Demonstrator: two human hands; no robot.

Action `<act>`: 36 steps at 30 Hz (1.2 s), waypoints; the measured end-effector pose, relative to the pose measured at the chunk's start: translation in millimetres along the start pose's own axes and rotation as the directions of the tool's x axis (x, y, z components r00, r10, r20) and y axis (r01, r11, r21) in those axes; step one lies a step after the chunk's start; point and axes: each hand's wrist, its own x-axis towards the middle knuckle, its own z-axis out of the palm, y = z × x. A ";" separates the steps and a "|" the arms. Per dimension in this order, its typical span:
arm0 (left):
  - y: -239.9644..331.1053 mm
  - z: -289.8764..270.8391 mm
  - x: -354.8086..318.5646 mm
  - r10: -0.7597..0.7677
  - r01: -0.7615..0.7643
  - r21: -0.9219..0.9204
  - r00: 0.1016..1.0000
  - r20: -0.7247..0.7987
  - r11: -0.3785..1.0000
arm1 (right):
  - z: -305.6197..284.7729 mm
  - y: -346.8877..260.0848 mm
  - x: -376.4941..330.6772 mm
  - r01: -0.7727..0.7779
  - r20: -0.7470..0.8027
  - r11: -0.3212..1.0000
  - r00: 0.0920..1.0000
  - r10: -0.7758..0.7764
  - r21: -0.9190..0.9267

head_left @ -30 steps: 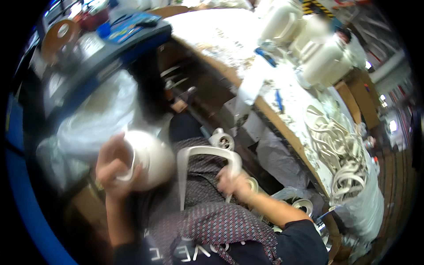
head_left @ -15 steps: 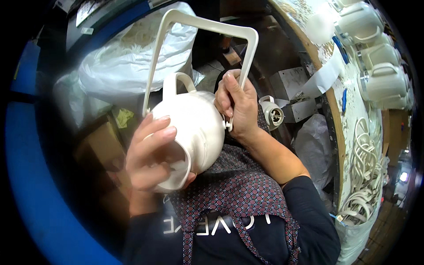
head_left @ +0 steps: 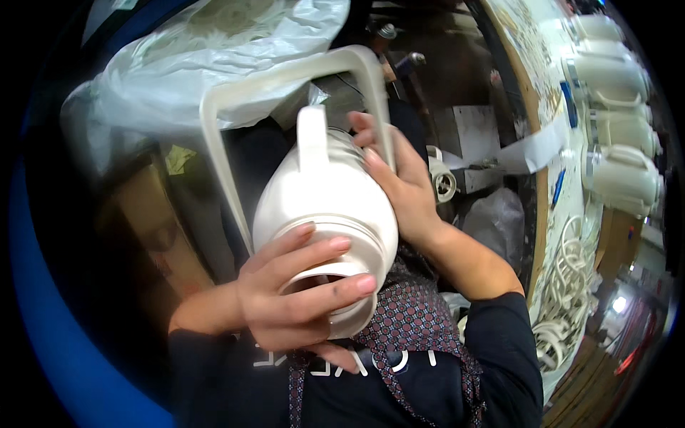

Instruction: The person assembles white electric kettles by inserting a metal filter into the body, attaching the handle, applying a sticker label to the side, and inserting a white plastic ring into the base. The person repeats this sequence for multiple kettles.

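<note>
Clamping round the neck of the cream-white jug shell (head_left: 325, 196), the left grip (head_left: 296, 296) spreads its fingers across the open mouth, thumb underneath. The shell is held tilted in front of the patterned apron (head_left: 417, 314), mouth toward the wearer. It looks like smooth moulded plastic: probably light and stiff for its bulk, a little slippery on the round belly, and likelier to scuff or crack than to dent. The ridged neck should give the surest hold; the fixed side handle (head_left: 312, 139) on top is another good place. Along the shell's right flank lies the right grip (head_left: 403, 167), beside one leg of the square-cornered bail handle (head_left: 285, 77); with the blur there, I cannot tell whether it is closed on that leg. The slim bail is likely springy, its legs flexing apart under a modest pull, so best taken low, near the ends. Past these are a cardboard box (head_left: 160, 221) and a white plastic sack (head_left: 193, 78). Off to the right, the desk (head_left: 531, 44) carries loose pale handles (head_left: 571, 292) and similar jugs (head_left: 624, 175).
</note>
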 end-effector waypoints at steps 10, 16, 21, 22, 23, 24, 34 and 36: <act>-84.4 16.6 -22.5 -0.870 0.313 -0.949 0.476 0.129 0.031 | -21.4 -7.5 16.4 -0.017 -0.151 0.980 0.988 -0.014 -0.201; -78.5 31.4 -27.7 -0.876 0.170 -0.985 0.478 0.064 0.020 | -1.0 -35.5 -22.6 0.422 0.119 0.887 0.906 -0.406 -0.188; -75.4 32.8 -25.8 -0.889 0.229 -0.971 0.457 0.039 0.075 | 7.3 -51.8 -25.7 0.455 0.190 0.781 0.890 -0.414 -0.428; -74.8 33.5 -24.2 -0.886 0.254 -0.960 0.465 0.010 0.123 | 7.9 -52.8 -28.4 0.457 0.199 0.776 0.889 -0.412 -0.434; -73.1 35.2 -21.1 -0.894 0.292 -0.948 0.448 0.019 0.126 | 5.2 -51.8 -31.0 0.468 0.199 0.768 0.883 -0.425 -0.438; -71.0 36.0 -13.7 -0.896 0.331 -0.934 0.444 0.029 0.134 | -1.2 -54.6 -31.8 0.507 0.276 0.739 0.862 -0.425 -0.444; -34.8 56.9 -3.6 -0.471 0.372 -0.407 0.865 -0.175 0.834 | -26.5 -34.2 -73.1 0.767 0.347 0.570 0.642 -0.684 -0.295; -20.4 57.8 18.9 0.145 -0.179 -0.159 0.968 -0.204 0.971 | -32.7 -28.8 -86.0 0.752 0.202 0.604 0.655 -0.728 -0.262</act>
